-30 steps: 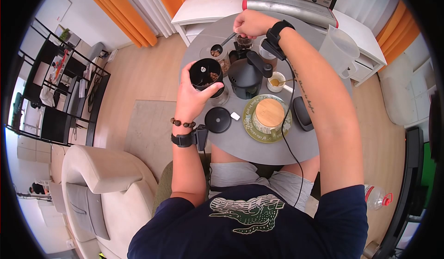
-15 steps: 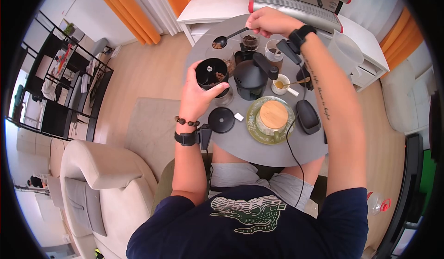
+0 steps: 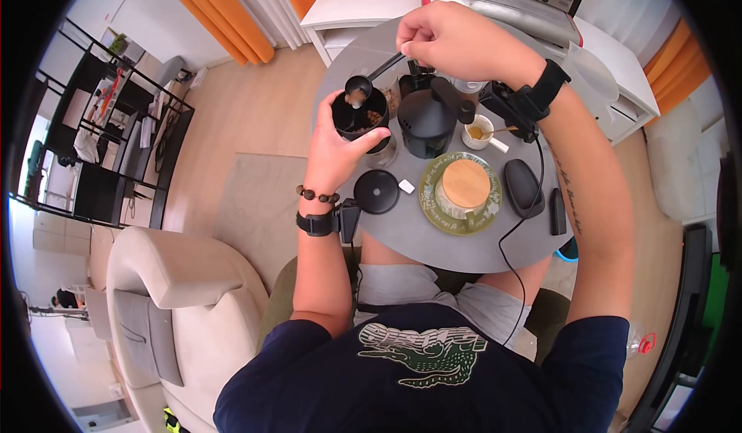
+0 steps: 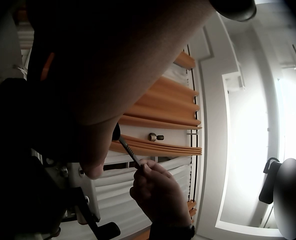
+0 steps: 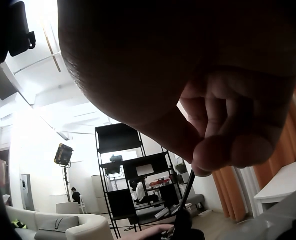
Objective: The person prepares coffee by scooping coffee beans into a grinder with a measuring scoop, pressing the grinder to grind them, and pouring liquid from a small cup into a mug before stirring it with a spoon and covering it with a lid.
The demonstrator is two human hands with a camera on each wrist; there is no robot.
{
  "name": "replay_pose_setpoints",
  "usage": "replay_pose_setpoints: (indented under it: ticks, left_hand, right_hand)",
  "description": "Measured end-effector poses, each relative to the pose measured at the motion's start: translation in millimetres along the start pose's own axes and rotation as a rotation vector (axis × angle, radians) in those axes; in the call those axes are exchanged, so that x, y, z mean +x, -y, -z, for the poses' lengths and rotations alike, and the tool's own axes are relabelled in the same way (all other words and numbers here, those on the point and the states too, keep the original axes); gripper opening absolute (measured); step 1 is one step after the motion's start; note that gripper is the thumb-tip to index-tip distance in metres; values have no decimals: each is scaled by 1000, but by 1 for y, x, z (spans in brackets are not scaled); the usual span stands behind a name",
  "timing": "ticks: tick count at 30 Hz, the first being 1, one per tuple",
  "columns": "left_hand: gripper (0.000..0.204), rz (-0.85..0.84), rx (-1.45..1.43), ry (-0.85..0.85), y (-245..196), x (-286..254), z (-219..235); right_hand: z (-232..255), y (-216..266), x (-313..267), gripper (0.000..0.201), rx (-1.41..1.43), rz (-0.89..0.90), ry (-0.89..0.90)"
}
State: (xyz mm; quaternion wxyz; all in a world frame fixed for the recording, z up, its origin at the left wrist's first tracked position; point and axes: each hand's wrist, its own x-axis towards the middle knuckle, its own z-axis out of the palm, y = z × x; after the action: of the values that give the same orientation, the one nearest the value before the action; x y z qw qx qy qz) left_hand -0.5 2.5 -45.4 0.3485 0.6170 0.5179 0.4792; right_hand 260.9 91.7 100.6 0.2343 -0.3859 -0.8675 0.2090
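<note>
In the head view my left hand grips a black-rimmed coffee grinder, thumb on the near side and fingers round the far left. Brown beans lie inside its open top, beside a central shaft. My right hand pinches the end of a black spoon. The spoon's bowl tilts over the grinder's mouth, and a blurred light-brown clump drops from it. The left wrist view shows the right hand holding the handle from the side. A black domed pot-like device with a side knob stands right of the grinder.
On the round grey table lie a black lid and a small white piece. A wood-lidded cup sits on a green plate. A small white cup, a black case and a cable are further right.
My right hand has brought the loaded spoon from beyond the grinder to above its mouth and tipped it. Beans now fall from it. The left hand keeps its grip on the grinder.
</note>
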Motion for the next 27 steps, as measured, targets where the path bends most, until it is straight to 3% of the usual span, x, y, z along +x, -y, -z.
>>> replay_pose_setpoints:
  ticks: [27]
  left_hand:
    - [95, -26, 91, -12, -2, 0, 0]
  right_hand:
    - [2, 15, -7, 14, -189, 94, -67]
